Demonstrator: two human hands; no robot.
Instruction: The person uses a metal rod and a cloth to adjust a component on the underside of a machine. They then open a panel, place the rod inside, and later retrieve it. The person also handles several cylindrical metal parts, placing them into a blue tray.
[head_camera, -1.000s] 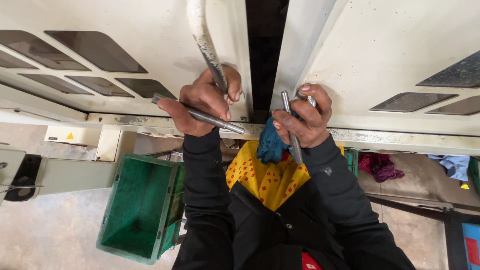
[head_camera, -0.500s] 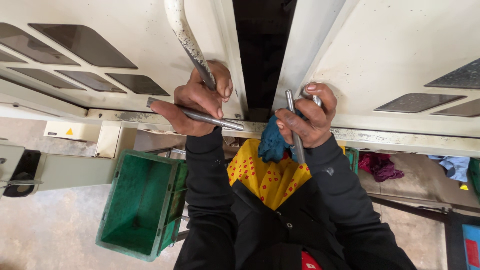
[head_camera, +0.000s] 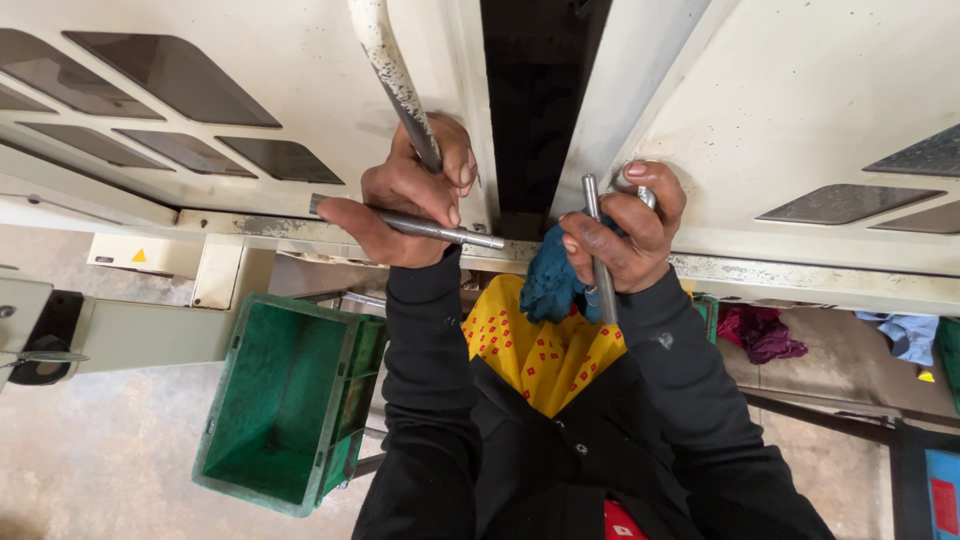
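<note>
My left hand grips the curved white door handle of the left cream machine door and also holds a thin steel rod lying crosswise under the fingers. My right hand is closed around a second steel rod held upright, together with a blue rag bunched below the fingers. It rests on the edge of the right cream door. A dark gap lies between the two doors.
A green plastic crate stands on the concrete floor at lower left. A cream machine base with a yellow warning sticker is at left. A magenta cloth and a light blue cloth lie at right.
The gap between the doors has widened as the left door and its handle shifted left. Both hands keep their hold on the rods.
</note>
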